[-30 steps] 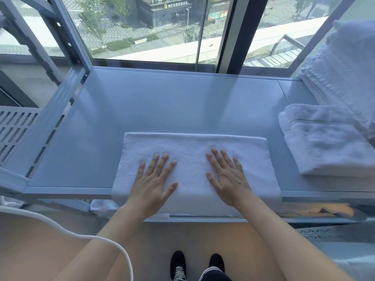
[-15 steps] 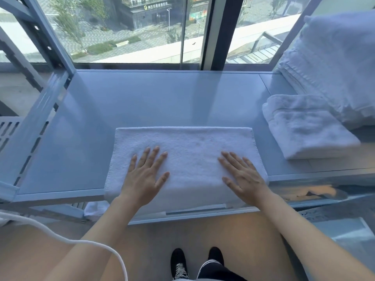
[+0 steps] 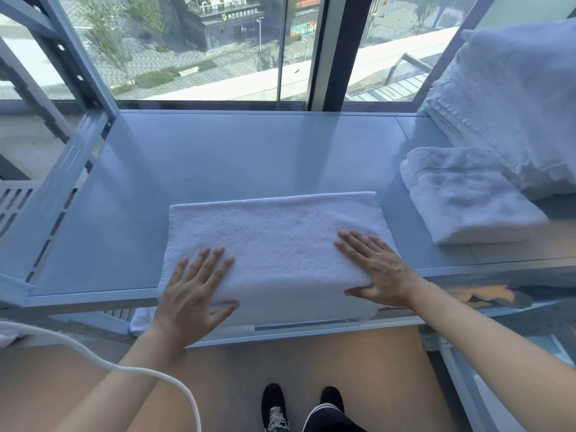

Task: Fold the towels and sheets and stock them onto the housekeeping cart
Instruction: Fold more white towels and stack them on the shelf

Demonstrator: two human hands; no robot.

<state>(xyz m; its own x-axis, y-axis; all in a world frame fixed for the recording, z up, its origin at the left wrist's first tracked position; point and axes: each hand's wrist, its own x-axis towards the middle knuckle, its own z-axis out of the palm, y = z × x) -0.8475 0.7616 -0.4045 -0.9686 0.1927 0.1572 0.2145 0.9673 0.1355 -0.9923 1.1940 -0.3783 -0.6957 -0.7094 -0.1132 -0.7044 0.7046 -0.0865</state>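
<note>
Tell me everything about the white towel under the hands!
The white towel looks fluffy, like terry cloth, folded into a thick rectangle. It lies flat on the grey shelf, with its near edge hanging over the front. The left hand and right hand press flat on it, fingers spread, near its two ends.

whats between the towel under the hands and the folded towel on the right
Only a bare strip of blue shelf separates the flat towel from the folded towel, seen in the head view.
</note>
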